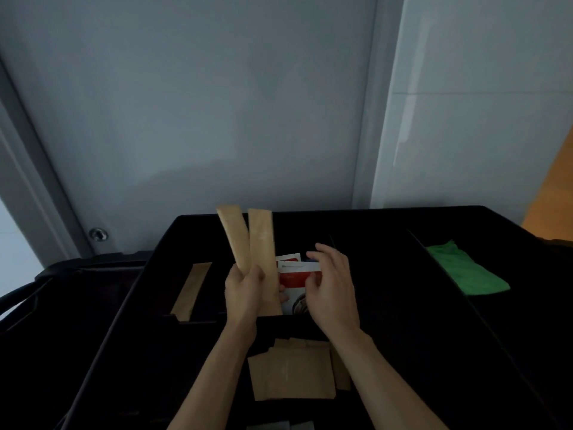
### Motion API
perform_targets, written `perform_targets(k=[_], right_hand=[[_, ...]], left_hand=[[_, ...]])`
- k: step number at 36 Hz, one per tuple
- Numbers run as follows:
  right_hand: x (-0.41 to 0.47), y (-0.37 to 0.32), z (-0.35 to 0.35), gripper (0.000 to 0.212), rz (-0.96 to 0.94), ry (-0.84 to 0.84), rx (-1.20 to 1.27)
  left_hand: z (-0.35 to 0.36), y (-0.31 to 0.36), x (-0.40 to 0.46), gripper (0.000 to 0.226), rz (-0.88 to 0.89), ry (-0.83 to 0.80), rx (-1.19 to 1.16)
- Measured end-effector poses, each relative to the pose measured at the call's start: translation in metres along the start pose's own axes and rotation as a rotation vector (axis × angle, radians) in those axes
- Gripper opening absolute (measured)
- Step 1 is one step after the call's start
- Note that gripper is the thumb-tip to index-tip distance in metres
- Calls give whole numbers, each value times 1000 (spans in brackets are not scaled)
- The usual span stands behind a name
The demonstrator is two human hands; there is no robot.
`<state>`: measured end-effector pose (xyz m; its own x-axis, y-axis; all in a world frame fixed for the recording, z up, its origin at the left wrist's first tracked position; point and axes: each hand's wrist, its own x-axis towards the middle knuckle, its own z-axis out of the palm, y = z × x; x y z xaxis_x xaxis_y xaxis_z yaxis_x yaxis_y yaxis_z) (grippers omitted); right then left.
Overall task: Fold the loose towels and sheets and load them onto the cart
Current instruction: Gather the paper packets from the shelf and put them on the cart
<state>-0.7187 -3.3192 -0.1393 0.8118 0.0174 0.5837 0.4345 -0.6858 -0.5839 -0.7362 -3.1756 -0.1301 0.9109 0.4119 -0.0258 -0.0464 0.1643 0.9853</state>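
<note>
Black cart top (387, 231); left hand (245, 290) gripping two upright tan packets (248, 240).

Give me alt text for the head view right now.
Over a black cart tray, the left hand holds two long tan paper packets upright while the right hand fingers red-and-white sachets in a middle compartment. A folded green cloth lies to the right; flat tan packets lie nearer.

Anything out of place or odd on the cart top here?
Mostly tidy. The green cloth lies rumpled and askew in the right tray, not folded square. The left hand holds two tan packets splayed apart; the right hand is at the red-and-white packets.
</note>
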Motion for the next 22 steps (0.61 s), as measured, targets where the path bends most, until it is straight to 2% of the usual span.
perform_targets(k=[2,5,9,14,18,22], right_hand=[[0,-1,-2,27,61,55,232],[2,-9,-4,20,238,-95,640],[-1,-11,1,13,208,-221,650],[-1,-9,3,14,179,-248,590],[0,-7,4,22,217,-212,553],[1,-3,1,26,239,-124,480]], left_hand=[[0,5,-1,28,-12,-130,-18],[0,12,-6,35,-25,-341,3],[4,16,-17,37,-42,-551,4],[4,14,-15,29,-54,-607,36],[2,8,-12,27,-7,-647,208],[8,5,-16,26,277,-373,549]])
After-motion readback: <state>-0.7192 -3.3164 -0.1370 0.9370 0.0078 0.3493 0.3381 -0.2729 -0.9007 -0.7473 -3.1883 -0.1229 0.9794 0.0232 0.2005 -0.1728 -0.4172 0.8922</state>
